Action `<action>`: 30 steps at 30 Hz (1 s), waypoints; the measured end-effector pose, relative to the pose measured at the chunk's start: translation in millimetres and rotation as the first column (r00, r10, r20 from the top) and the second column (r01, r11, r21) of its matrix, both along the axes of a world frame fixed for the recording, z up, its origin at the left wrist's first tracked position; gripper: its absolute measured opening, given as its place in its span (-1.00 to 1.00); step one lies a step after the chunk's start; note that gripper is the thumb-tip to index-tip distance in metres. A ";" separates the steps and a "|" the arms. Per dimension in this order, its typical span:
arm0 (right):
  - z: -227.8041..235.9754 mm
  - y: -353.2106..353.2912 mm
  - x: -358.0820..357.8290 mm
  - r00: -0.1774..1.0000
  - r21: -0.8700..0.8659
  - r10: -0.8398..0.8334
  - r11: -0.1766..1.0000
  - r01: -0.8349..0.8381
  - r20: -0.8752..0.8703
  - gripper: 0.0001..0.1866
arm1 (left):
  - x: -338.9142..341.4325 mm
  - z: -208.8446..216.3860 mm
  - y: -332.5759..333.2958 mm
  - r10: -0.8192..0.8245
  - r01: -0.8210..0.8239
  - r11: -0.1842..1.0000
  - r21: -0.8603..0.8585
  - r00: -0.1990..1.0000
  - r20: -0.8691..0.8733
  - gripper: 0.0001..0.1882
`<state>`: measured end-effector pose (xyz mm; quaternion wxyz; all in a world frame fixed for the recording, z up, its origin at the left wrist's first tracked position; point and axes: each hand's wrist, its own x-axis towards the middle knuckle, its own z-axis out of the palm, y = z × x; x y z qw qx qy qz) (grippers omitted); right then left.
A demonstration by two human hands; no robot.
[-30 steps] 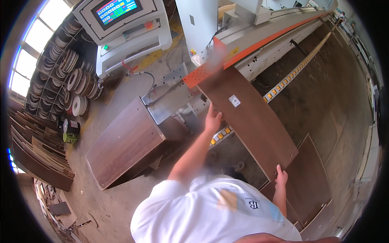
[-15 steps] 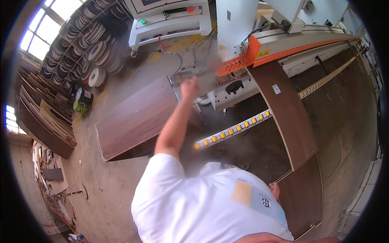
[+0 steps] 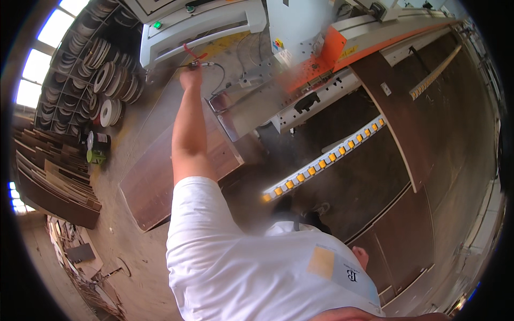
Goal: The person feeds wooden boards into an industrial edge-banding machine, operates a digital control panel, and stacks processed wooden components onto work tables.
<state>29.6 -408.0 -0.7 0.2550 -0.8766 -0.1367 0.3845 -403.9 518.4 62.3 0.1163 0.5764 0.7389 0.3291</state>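
- Below control cabinet [image 3: 176, 24]: left hand [image 3: 191, 79] at hose fitting [image 3: 209, 64]; whether clamped, not discernible.
- Beside white shirt [image 3: 257, 267]: right hand [image 3: 361, 258], near brown panel [image 3: 409, 235]; grip unclear.

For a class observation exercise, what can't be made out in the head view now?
Head view:
Left hand: too small to tell whether it grips the red-and-silver metal hose fitting.
Right hand: wrist hidden behind the white fabric shirt; any held object unclear.
Pale grey metal control console: top cut off by the upper edge.
Long flat brown panel: far end hidden under the orange-edged grey metal beam.
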 end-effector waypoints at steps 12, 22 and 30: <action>-19.6 37.5 -47.7 0.959 0.116 -0.255 0.956 0.270 -0.126 -0.68 | 84.1 153.1 -150.2 -0.764 0.570 0.614 0.546 0.604 0.227 -0.59; -37.0 -56.2 -148.9 0.860 0.218 -0.510 0.842 0.493 0.026 -0.59 | 330.5 33.6 -437.3 -0.739 0.630 -0.168 -0.758 -0.590 -0.326 -0.62; -174.4 -247.2 -452.7 0.511 -0.067 -0.855 0.517 0.854 -0.082 -0.71 | 415.1 -3.1 -648.7 -0.713 0.671 -0.409 -0.618 -0.658 -0.242 -0.63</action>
